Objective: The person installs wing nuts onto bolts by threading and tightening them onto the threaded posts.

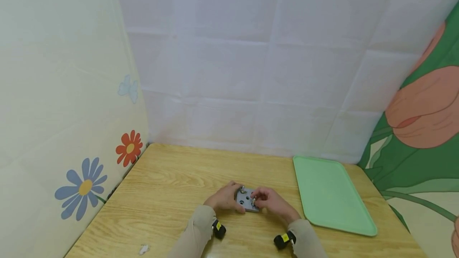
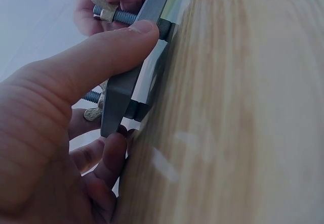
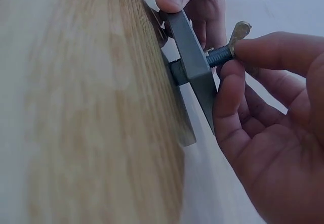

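Note:
A small grey metal plate (image 1: pixel 248 205) with several round holes is held just over the wooden table. My left hand (image 1: pixel 225 199) grips its left side, thumb on the near edge and fingers at the far one. Two threaded bolts stand through the plate, their dark heads (image 3: pixel 178 72) projecting from the underside. On the right-hand bolt (image 3: pixel 218 56) sits a brass wing nut (image 3: pixel 241 31), which my right hand (image 1: pixel 275 203) pinches between thumb and fingers. Another wing nut (image 2: pixel 93 114) is on the left-hand bolt (image 2: pixel 91 96), close to my left fingers.
To the right lies a light green tray (image 1: pixel 333 194) on the wooden table (image 1: pixel 172 194). A small whitish scrap (image 1: pixel 144 249) is near the front left. Fabric sheets with printed flowers hang at the sides, and a plain white sheet (image 1: pixel 229 71) closes off the back.

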Demonstrator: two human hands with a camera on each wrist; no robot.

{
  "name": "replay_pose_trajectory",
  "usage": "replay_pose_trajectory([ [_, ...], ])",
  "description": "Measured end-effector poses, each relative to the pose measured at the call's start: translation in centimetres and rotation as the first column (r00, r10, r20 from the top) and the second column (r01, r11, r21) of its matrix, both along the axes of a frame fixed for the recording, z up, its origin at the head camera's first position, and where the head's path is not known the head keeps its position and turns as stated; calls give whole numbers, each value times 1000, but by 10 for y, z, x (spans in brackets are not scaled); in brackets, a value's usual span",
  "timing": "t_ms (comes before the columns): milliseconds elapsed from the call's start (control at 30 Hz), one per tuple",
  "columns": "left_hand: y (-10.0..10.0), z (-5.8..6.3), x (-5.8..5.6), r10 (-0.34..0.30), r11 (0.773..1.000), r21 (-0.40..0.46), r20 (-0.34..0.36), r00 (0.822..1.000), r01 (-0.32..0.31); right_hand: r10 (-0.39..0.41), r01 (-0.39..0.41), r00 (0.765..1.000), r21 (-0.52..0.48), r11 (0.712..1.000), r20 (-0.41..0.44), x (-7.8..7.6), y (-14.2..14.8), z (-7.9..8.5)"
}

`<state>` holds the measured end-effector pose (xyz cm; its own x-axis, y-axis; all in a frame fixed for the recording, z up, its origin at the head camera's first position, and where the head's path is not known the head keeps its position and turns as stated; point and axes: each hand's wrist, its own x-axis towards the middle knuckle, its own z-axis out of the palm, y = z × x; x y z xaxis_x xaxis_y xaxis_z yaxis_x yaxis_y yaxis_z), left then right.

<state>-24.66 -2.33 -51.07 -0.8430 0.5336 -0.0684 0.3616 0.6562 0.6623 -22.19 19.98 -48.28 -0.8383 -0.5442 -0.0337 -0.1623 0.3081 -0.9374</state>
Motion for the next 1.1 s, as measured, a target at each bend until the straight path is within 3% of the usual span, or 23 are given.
replay_pose_trajectory([
  [433,1,1,1,0,1000,-5,-21,1000,0,-25,26,998,27,999,-60,2,-1,-2],
  [733,0,1,2,3,1000,-1,-9,1000,-3,-49,51,997,-39,998,51,-12,5,-23],
  [1100,0,2,2,11,1000,-4,-8,1000,-11,-29,29,1000,-25,999,-7,-13,8,-27],
])
